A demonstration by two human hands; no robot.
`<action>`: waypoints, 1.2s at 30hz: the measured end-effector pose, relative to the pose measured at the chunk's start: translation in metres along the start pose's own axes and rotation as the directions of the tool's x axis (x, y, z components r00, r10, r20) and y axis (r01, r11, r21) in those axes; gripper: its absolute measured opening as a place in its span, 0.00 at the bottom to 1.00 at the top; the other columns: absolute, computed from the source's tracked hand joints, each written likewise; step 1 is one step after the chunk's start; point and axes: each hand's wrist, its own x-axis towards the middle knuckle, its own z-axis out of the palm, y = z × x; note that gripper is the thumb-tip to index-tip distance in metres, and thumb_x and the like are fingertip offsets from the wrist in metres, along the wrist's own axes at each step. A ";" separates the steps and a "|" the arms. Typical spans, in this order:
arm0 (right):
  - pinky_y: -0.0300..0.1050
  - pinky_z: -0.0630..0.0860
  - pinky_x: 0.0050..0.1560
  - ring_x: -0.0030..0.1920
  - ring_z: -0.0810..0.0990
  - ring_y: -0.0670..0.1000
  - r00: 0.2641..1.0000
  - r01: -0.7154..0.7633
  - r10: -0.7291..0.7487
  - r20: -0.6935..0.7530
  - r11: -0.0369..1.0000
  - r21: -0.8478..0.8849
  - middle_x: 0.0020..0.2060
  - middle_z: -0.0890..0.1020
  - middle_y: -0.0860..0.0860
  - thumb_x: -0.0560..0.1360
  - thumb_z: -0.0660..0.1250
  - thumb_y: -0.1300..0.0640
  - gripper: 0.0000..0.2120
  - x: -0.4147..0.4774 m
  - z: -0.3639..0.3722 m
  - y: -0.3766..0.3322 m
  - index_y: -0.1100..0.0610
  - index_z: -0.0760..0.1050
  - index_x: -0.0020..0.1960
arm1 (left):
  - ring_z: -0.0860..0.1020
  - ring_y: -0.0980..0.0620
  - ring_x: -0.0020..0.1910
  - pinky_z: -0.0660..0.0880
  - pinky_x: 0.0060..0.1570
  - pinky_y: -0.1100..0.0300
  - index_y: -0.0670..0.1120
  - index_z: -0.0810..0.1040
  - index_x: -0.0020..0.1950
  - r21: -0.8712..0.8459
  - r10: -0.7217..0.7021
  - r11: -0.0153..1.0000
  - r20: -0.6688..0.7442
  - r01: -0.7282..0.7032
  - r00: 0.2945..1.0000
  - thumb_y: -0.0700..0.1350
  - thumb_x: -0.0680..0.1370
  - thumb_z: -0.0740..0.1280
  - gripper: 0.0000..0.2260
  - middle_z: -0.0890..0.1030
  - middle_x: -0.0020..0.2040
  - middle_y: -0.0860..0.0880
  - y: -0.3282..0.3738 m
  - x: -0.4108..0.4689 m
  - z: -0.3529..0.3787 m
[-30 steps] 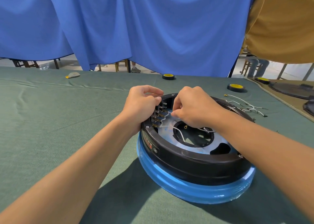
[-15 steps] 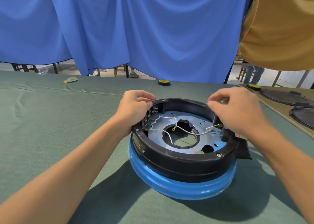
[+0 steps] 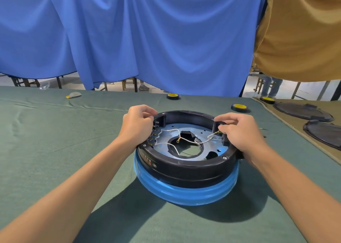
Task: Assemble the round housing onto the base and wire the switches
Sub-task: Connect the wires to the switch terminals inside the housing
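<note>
A round black housing point(image 3: 186, 166) sits on a blue-wrapped base point(image 3: 184, 194) in the middle of the green table. Inside it lies a silver plate point(image 3: 164, 145) with a centre hole, and white wires point(image 3: 191, 141) run across the plate. A row of switch terminals point(image 3: 154, 135) lines the inner left wall. My left hand point(image 3: 137, 125) grips the housing's left rim beside those terminals. My right hand point(image 3: 239, 132) is curled over the right rim and pinches a white wire end with a yellow terminal there.
Two rolls of black-and-yellow tape point(image 3: 173, 96) point(image 3: 239, 107) lie behind the housing, a third point(image 3: 267, 99) at far right. Dark round covers point(image 3: 302, 112) lie on a brown mat at right. A small grey-yellow object point(image 3: 73, 95) lies far left. Blue cloth point(image 3: 147, 40) hangs behind.
My right hand has left the terminals at the left wall and crossed to the right rim, drawing a white wire with it. The left hand stays at the left rim.
</note>
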 end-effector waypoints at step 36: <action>0.50 0.67 0.59 0.62 0.64 0.52 0.837 0.546 -0.342 0.428 0.457 -0.702 0.58 0.75 0.48 0.76 0.65 0.57 0.08 0.011 0.001 -0.030 0.48 0.83 0.45 | 0.76 0.53 0.34 0.65 0.34 0.62 0.50 0.81 0.40 0.412 0.196 0.737 0.628 -0.536 0.753 0.58 0.81 0.62 0.17 0.82 0.35 0.51 0.022 -0.007 -0.004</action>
